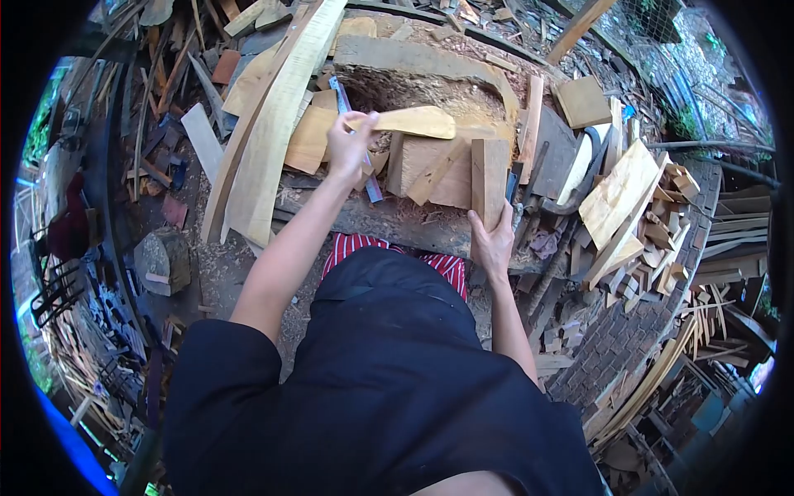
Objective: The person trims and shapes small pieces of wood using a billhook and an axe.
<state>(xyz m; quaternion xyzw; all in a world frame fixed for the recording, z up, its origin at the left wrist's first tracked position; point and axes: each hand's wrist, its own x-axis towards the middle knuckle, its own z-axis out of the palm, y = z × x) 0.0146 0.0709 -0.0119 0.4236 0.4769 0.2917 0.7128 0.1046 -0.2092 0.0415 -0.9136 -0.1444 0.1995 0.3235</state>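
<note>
Left hand pinches the carved wooden paddle — right hand grips an upright block; next, likely seat the paddle for trimming.

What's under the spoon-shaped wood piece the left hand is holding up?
Under the spoon-shaped wood piece, held by the left hand, lie cut wooden blocks on the chopping log. A blue-handled tool runs beneath the hand; the hand covers its middle. The right hand grips an upright block.

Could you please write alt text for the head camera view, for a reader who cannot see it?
Seen from above, a person's left hand holds a flat carved wooden piece over a worn wooden block, while the right hand grips an upright plank. Offcuts and planks lie piled all around.
</note>
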